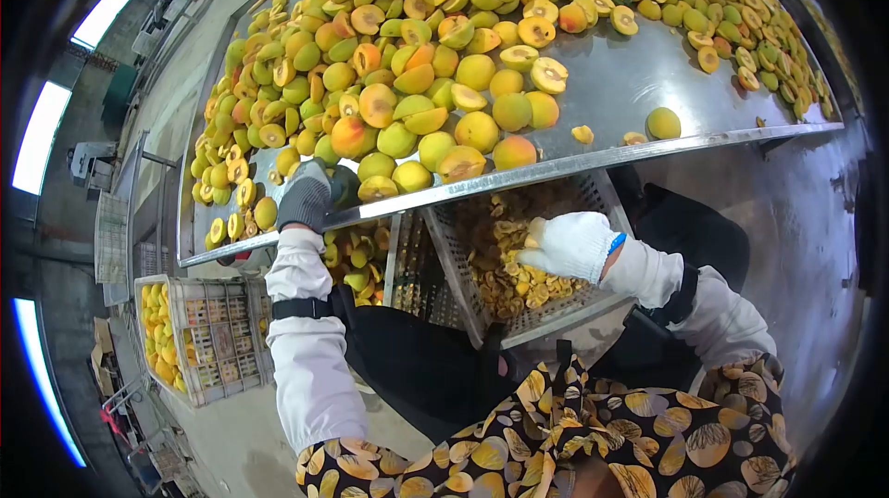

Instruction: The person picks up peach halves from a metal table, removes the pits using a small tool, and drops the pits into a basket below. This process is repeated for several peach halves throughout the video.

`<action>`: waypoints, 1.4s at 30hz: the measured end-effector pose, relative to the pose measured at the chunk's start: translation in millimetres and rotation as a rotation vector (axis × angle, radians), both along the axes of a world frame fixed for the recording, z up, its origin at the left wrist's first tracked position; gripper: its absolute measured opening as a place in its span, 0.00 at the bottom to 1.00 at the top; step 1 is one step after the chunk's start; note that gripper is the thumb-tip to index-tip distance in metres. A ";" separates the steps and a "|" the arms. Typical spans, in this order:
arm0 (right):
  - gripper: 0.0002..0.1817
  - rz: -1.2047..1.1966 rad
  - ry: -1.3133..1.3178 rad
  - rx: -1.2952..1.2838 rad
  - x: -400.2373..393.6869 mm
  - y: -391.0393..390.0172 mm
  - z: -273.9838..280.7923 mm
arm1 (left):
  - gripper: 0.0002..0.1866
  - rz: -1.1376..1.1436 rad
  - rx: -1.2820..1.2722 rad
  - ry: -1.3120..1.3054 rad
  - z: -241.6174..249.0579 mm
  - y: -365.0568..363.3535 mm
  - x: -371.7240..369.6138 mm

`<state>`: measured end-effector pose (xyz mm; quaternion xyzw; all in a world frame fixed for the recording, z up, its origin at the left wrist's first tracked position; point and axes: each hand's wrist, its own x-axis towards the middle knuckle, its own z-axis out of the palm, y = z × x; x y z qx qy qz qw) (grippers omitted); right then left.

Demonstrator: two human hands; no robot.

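Observation:
My left hand (pixel 306 197), in a grey glove, is closed at the near rim of the metal table (pixel 611 118), beside the pile of whole and halved yellow peaches (pixel 398 81). A dark rounded shape (pixel 345 186) lies right by its fingers; what the hand grips is hidden. In a white glove, my right hand (pixel 569 246) is over a plastic crate (pixel 458 271) below the table edge. Its fingers are drawn together at a small yellowish peach piece (pixel 534 231). Brownish-yellow scraps (pixel 528 285) lie in that crate under the hand.
More fruit fills a container (pixel 356 262) under the table, left of the scrap crate. A pale slatted crate (pixel 218 340) of yellow fruit stands on the floor at left. One peach (pixel 663 123) sits apart near the rim. My dark-clad legs flank the scrap crate.

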<state>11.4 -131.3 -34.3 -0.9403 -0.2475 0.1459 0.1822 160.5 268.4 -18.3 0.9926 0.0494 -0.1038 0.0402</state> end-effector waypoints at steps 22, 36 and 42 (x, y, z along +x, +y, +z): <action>0.25 -0.240 0.268 0.570 4.1 4.5 54.2 | 0.24 -0.019 -1.758 -0.413 -9.2 -218.0 -130.2; 0.21 -0.557 0.203 0.617 16.7 5.9 41.8 | 0.12 -0.218 -0.810 -0.799 -16.7 -259.5 -137.7; 0.20 -0.389 -0.060 0.648 17.3 -1.7 29.1 | 0.19 -0.139 -0.937 -0.734 6.2 -266.8 -152.8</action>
